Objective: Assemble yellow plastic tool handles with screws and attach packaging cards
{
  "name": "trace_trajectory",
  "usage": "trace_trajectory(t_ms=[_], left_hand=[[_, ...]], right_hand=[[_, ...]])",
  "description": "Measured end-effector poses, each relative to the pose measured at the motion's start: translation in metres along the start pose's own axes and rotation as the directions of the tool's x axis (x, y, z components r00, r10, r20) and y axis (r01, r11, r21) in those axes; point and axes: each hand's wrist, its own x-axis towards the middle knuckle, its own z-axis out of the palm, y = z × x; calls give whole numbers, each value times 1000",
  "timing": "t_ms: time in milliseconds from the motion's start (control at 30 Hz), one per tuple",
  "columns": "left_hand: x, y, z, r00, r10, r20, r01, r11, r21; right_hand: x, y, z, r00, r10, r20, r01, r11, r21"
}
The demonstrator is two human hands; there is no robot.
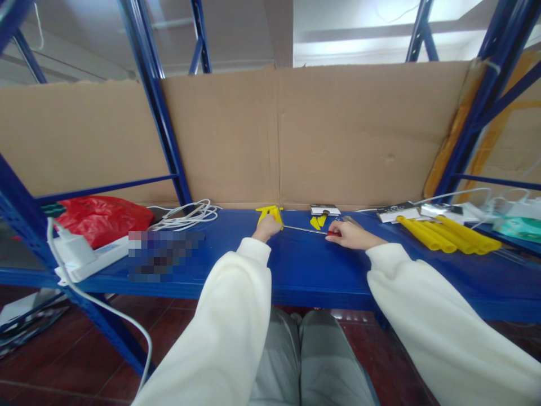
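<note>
"While my left hand (266, 229) pinches the yellow plastic part (271, 211) at twelve o'clock, my right hand (350, 234), at one, grips the red-handled screwdriver (332, 233)."

"Best technique?"

"I'd keep it pointing straight toward nine o'clock, push gently, and brace the part against the blue shelf (304, 262)."

- Shelf (304, 262), blue painted metal, glossy, with a straight front edge.
- Upright (154, 101), blue steel, at the shelf's back edge, left of centre.
- Second upright (502, 51), matching, toward the back right corner.
- Cardboard panel (359, 129), brown, standing along the back edge; one vertical fold (278, 129).
- Further cardboard panel (76, 141), beyond the left upright.
- Ceiling (236, 39), pale, brightly lit at right.
- Floor tiles (169, 324), dark red, below the front edge.
</note>
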Motion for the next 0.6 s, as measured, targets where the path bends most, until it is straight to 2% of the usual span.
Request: trace_trajectory(t_ms=[133, 267, 433, 600], left_hand=[[2, -1, 1, 999, -43, 22, 42, 999, 31], [0, 1, 0, 997, -65, 47, 64, 998, 16], [-4, 4, -2, 995, -79, 60, 78, 997, 19], [-4, 4, -2, 995, -79, 60, 78, 997, 24]], right_hand=[[0, 2, 1, 999, -4, -32, 3, 999, -36], [0, 0, -1, 1000, -20, -7, 20, 998, -66], [0, -3, -2, 999, 24, 39, -24, 1000, -5], [0, 0, 1, 1000, -8, -20, 9, 999, 42]])
